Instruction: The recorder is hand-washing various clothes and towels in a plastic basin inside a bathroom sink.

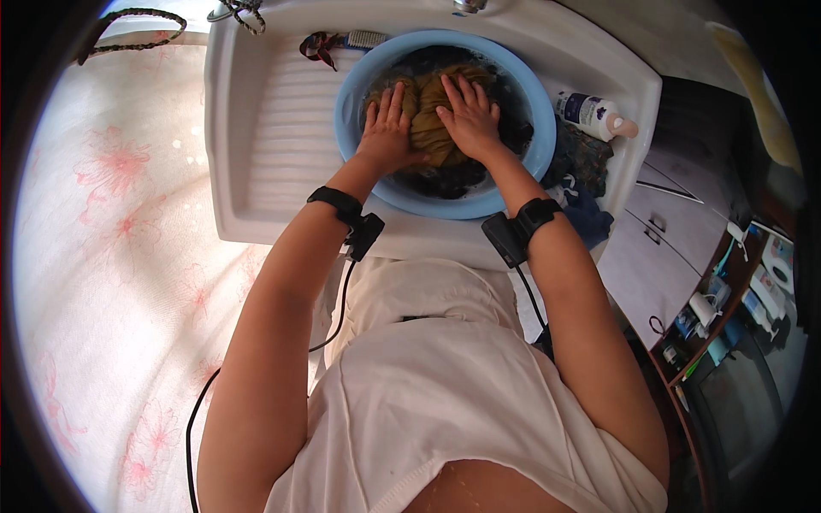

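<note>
A round light-blue basin (346, 128) stands in a white sink (274, 154) with a ribbed washboard slope on its left. Dark water fills the basin, and a bunched mustard-brown cloth (434, 141) lies in it. My left hand (387, 135) rests on the cloth's left side, fingers stretched out and pointing away from me. On its right side lies my right hand (471, 120), fingers spread, palm down on the fabric. Neither hand grips the cloth. Darker material shows around the cloth, but I cannot make out whether it is fabric or only water.
A scrub brush (366, 39) and a dark red patterned band (319, 50) lie behind the basin. Right of it are a white bottle (590, 115) and dark wet cloths (586, 218). A faucet (469, 7) is at the back. A floral curtain (120, 214) hangs left.
</note>
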Demonstrator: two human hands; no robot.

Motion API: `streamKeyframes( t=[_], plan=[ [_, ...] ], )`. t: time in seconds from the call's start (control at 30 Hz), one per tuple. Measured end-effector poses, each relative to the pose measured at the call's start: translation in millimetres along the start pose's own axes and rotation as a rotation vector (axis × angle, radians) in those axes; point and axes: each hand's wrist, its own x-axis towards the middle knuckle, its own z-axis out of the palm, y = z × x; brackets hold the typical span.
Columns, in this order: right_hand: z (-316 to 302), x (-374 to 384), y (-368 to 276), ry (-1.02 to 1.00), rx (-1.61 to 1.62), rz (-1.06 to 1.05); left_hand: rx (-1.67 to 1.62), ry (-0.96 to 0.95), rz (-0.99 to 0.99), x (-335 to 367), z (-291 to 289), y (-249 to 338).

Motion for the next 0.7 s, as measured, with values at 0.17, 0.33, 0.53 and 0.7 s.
streamKeyframes(
  t=[0.17, 0.33, 0.53, 0.7],
  plan=[
    [9, 10, 4, -0.01, 0.015, 0.022, -0.014, -0.073, -0.046, 14, 3, -2],
    [18, 16, 6, 0.044, 0.045, 0.037, -0.115, -0.265, -0.113, 27, 13, -10],
    [31, 22, 8, 0.186, 0.038, 0.023, -0.196, -0.147, -0.095, 29, 33, -19],
    [36, 26, 16, 0.202, -0.023, 0.013, -0.064, -0.18, -0.106, 30, 29, -14]
  ],
)
